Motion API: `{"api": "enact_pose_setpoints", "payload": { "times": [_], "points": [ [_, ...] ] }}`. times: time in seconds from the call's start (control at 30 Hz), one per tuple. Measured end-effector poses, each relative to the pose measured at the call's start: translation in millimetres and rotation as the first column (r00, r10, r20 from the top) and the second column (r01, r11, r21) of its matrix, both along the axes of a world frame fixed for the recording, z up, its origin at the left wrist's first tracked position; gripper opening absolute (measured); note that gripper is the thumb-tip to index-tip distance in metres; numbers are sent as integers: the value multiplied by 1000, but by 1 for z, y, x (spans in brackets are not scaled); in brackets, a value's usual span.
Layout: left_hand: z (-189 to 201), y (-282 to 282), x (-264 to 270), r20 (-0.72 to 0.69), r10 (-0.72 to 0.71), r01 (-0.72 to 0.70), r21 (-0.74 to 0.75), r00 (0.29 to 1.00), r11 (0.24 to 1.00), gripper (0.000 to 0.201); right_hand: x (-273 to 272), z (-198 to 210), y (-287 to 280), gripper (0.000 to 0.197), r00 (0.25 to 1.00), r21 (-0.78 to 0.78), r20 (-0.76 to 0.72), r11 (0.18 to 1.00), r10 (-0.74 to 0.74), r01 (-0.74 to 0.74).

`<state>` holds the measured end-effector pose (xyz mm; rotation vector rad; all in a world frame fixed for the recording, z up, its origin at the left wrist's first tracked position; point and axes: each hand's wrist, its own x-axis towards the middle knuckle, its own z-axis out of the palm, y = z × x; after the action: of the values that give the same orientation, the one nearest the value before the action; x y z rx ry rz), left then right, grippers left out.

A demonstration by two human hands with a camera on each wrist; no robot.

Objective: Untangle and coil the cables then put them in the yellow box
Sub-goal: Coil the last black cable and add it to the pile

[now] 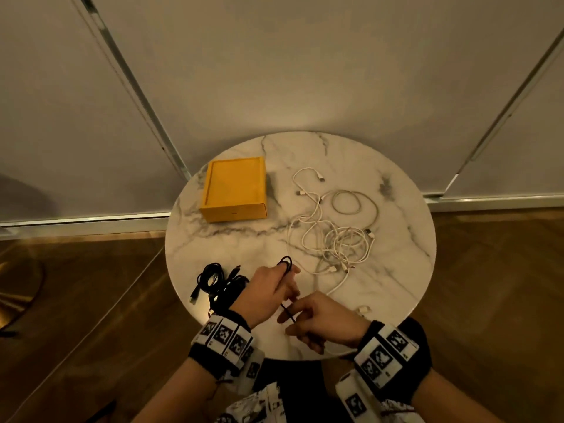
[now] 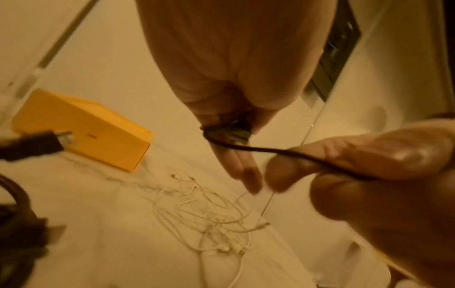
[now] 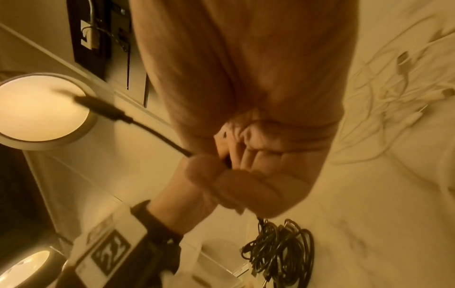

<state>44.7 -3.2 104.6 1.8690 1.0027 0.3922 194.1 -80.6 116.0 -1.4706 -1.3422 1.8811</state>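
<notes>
A: Where's the black cable (image 1: 285, 264)?
B: Six o'clock on the table (image 1: 396, 270), looped over my left hand's (image 1: 268, 296) curled fingers; right hand (image 1: 320, 323) pinches its tail. I'd wind even loops, keeping slight tension; yellow box (image 1: 234, 189) waits at ten

Box (image 1: 233, 190) on the tabletop (image 1: 396, 270) at far left, loose cable tangle (image 1: 335, 236) to its right, coiled cable bundle (image 1: 219, 282) at near left — both hands just right of it
</notes>
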Motion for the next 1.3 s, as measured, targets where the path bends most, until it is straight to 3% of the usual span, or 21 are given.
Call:
{"api": "enact_pose_setpoints", "payload": {
  "times": [0.13,0.2,0.33,0.43,0.5,0.6,0.67,0.73,0.8,0.87,0.97,1.1,1.17,1.3],
  "points": [
    [6,-13,-12,-257,-238,252,24,937,967,19,16,10,6,16,964,198,239,967,112,-161],
    [4,-21,-19,-328,-238,291,120,914,949,23,17,18,15,19,910,286,378,913,170,-289],
    [-2,-29,-31,-142,-97,92,-41,985,995,31,11,30,29,17,801,396,524,749,291,-532],
    [-3,-31,-40,-131,-66,52,-111,989,993,30,2,27,33,19,634,334,691,623,349,-707],
    [-4,-32,-49,-139,-82,63,-133,987,989,34,4,25,35,18,574,320,750,579,329,-750],
    [-3,-37,-57,51,-20,35,-330,999,943,43,18,22,38,16,684,440,679,597,267,-670],
    [2,-40,-55,242,80,52,-494,967,868,47,24,20,36,18,764,517,601,615,234,-595],
    [7,-39,-49,347,138,82,-550,928,831,51,25,16,31,23,825,565,530,645,194,-514],
    [12,-35,-39,427,178,111,-569,887,815,55,25,10,24,28,913,586,384,728,137,-355],
    [15,-29,-31,478,245,123,-615,843,779,59,22,8,16,28,986,508,146,849,82,-146],
    [16,-19,-20,493,303,143,-679,816,720,58,20,12,6,25,993,357,-109,931,-44,80],
    [14,-18,-9,483,306,159,-707,821,690,54,19,12,5,27,976,347,-156,917,-150,196],
    [18,-25,-1,476,318,101,-667,820,738,52,15,7,5,25,975,378,-135,900,-175,214],
    [14,-26,8,478,367,-171,-406,798,898,42,9,-1,10,26,965,450,-118,854,-233,261]
  ]
}}
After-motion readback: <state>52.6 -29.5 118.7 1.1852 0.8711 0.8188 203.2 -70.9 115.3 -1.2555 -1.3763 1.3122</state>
